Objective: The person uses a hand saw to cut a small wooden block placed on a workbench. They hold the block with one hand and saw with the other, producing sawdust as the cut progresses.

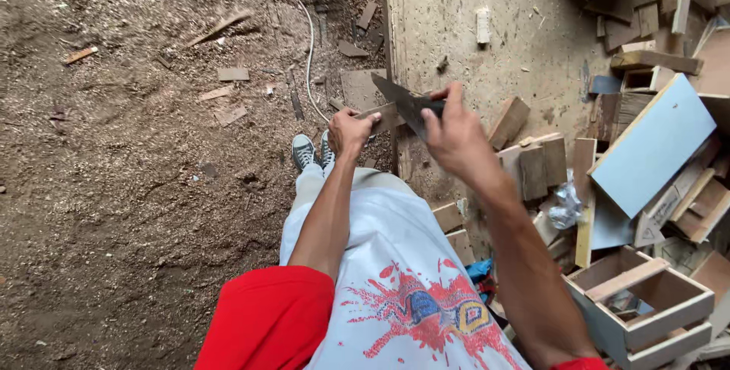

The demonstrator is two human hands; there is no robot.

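Sawdust-strewn ground (137, 187) underfoot, scrap-laden workbench (487, 58) beyond. Nearest, left hand (350, 130) clenched around the near end of a small wood offcut (384, 117), pinned at the bench edge. Just past it, right hand (454, 136) closed on a dark saw blade (403, 100), long axis slanting up-left across the offcut. Farther right, a pale blue board (654, 146) among stacked scraps.

The saw blade (407, 102) is dull grey metal, matt and stained. The offcut (380, 117) under it is rough bare wood. The bench (456, 28) is worn plywood dusted with sawdust. The floor (114, 187) is coarse sawdust. The panel (654, 142) looks smooth, pale blue laminate.
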